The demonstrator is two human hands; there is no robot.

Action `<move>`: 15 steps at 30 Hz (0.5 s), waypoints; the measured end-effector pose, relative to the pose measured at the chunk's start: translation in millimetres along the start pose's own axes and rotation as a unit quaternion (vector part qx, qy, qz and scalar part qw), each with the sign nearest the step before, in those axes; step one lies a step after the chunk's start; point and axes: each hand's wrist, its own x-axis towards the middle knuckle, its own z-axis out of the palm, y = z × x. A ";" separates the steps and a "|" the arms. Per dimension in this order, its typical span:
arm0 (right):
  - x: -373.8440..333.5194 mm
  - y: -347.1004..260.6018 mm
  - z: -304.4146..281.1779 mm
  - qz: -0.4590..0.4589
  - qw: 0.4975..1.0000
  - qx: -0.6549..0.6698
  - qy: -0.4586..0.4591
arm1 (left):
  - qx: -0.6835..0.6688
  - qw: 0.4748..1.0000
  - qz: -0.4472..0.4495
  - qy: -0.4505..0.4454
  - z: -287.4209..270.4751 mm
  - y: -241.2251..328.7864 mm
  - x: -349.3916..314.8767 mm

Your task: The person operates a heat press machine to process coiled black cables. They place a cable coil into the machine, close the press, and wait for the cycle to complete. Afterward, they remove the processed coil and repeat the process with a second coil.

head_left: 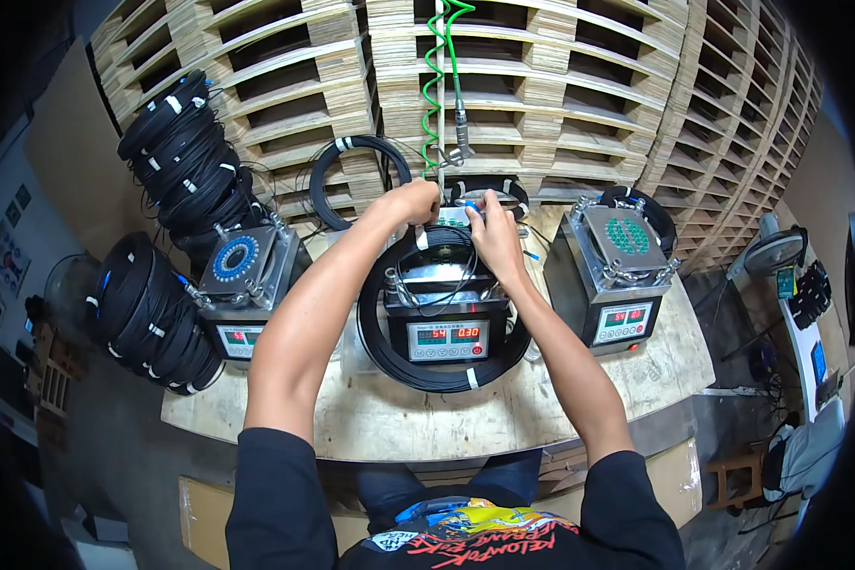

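Black cable coil, bound with white tape, ringed the middle machine at the centre of the frame, its lower curve hanging in front, just under the lit red display. From where I stood, the person's right hand was bent over the back of that machine, thumb and fingers closed in a pinch on a small blue connector. The left hand was across from it, near the same spot, fingers curled in; I could not tell whether they had hold of anything. Between the two, partly hidden, showed a plate with green pieces. Another machine stood left of centre with a ring of blue pieces on top, and a third machine, right of centre, carried green ones. Black coils were piled high along the left of the frame, another loop stood before wooden pallets, and a metal air gun hung from a green hose at the top centre, just above the hands.
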 end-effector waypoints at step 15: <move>-1.9 1.2 3.3 -0.022 1.000 -0.002 0.009 | -0.038 0.988 0.110 0.105 -0.4 -9.1 -25.1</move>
